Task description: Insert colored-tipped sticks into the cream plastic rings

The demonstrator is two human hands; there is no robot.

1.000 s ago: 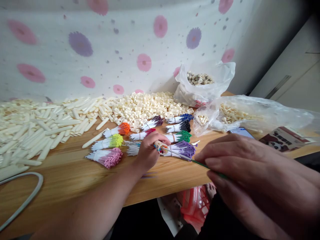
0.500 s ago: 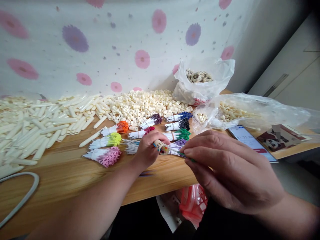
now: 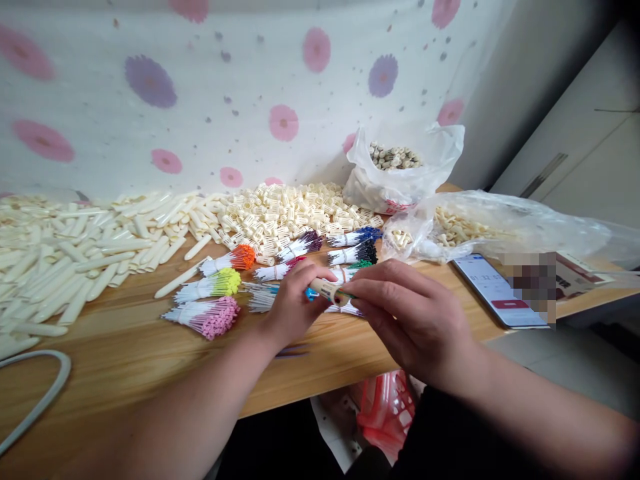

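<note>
L hand (image 3: 293, 303): centre of frame, fingers curled tight round a cream tube (image 3: 327, 291), tube end sticking out toward R hand
R hand (image 3: 413, 320): just right of centre, thumb + forefinger pinched narrow at the tube's open end, on a thin green-tipped refill (image 3: 349, 295); most of refill hidden by fingers
Tube: centre of frame, held just above the table edge, lying roughly level; bits of colour show at its mouth
Table (image 3: 130, 357): wood, fills lower left + middle
Refill bundles: fanned out behind the hands – pink (image 3: 210, 317) lower left of them, yellow (image 3: 215, 285), orange (image 3: 233, 259), red (image 3: 277, 269), dark purple (image 3: 305, 244), blue (image 3: 357, 236), black (image 3: 357, 253); green bundle mostly hidden behind R hand
Tube pile (image 3: 75, 247): left of frame, loose cream tubes spread over table
Cage pile (image 3: 290, 213): centre, behind bundles, small cream slotted bits
Bags: one upright (image 3: 400, 173) upper right of centre w/ small parts inside; one lying flat (image 3: 500, 227) at right, also w/ small parts
Phone (image 3: 495, 290): right, flat on table, screen lit, near R hand but apart
Cloth (image 3: 225, 93): top of frame, white w/ pink + purple flowers
Red basket (image 3: 387, 407): bottom centre, under table edge
Grey cord (image 3: 35, 400): lower left corner, curved on table
</note>
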